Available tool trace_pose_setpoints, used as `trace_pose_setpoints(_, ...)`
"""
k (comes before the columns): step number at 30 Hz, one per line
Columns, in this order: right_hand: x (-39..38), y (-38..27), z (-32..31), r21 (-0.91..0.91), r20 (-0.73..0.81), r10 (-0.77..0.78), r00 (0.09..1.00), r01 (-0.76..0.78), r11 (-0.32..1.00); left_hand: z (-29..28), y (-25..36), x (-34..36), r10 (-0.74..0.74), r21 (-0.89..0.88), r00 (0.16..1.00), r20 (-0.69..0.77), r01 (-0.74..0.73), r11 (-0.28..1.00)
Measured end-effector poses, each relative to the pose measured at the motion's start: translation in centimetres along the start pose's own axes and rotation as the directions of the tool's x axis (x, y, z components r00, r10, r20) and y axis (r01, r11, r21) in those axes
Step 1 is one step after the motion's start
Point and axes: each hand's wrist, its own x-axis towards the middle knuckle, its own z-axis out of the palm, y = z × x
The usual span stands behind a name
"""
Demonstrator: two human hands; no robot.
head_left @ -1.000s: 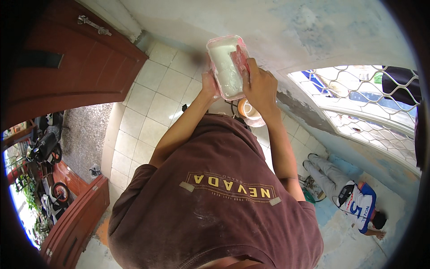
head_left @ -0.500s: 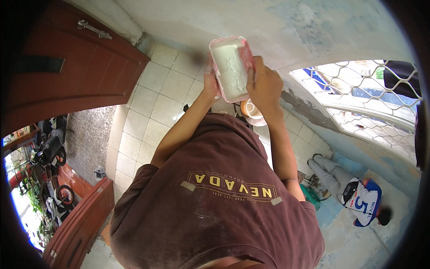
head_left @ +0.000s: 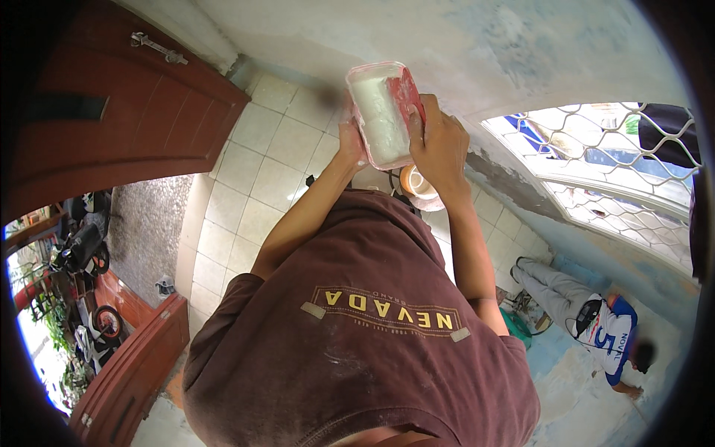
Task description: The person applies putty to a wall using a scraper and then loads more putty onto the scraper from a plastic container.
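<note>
My left hand (head_left: 352, 141) grips the side of a pinkish rectangular tub (head_left: 363, 72), held up in front of me near the wall. White paste (head_left: 378, 119), like wall filler, fills much of it. My right hand (head_left: 442, 145) is closed on a flat red scraper (head_left: 405, 91), its blade dipping along the tub's right inner side. The scraper's lower edge is hidden by paste. Fingers of my left hand under the tub are out of sight.
A patchy plastered wall (head_left: 447, 45) rises ahead, with a grilled window (head_left: 618, 164) at right. An orange-rimmed bucket (head_left: 414, 181) stands on the tiled floor (head_left: 275, 149) below the tub. Another person (head_left: 603, 331) works at lower right. A red-brown door (head_left: 141, 104) is at left.
The scraper has shifted in the tub and shows more red. The paste looks smoother where it was lumpy. The other person has stretched an arm out toward the wall.
</note>
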Motion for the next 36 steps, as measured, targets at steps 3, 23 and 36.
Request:
trace_pose_setpoints(3, -0.3, -1.4, 0.4, -0.004, 0.000, -0.073, 0.997, 0.073, 0.997, -2.0, -0.1, 0.4, -0.017, -0.047, 1.000, 0.009, 0.017, 0.999)
trace_pose_setpoints(23, -1.0, -1.1, 1.6, 0.048, 0.066, -0.115, 0.991, 0.112, 0.993, -1.4, 0.0, -0.5, -0.030, -0.030, 0.999, 0.028, 0.031, 0.999)
trace_pose_setpoints(36, -1.5, -0.5, 1.0, 0.038, -0.036, -0.073, 0.997, 0.075, 0.997, -1.7, -0.5, -0.3, -0.020, 0.006, 1.000, 0.008, 0.020, 1.000)
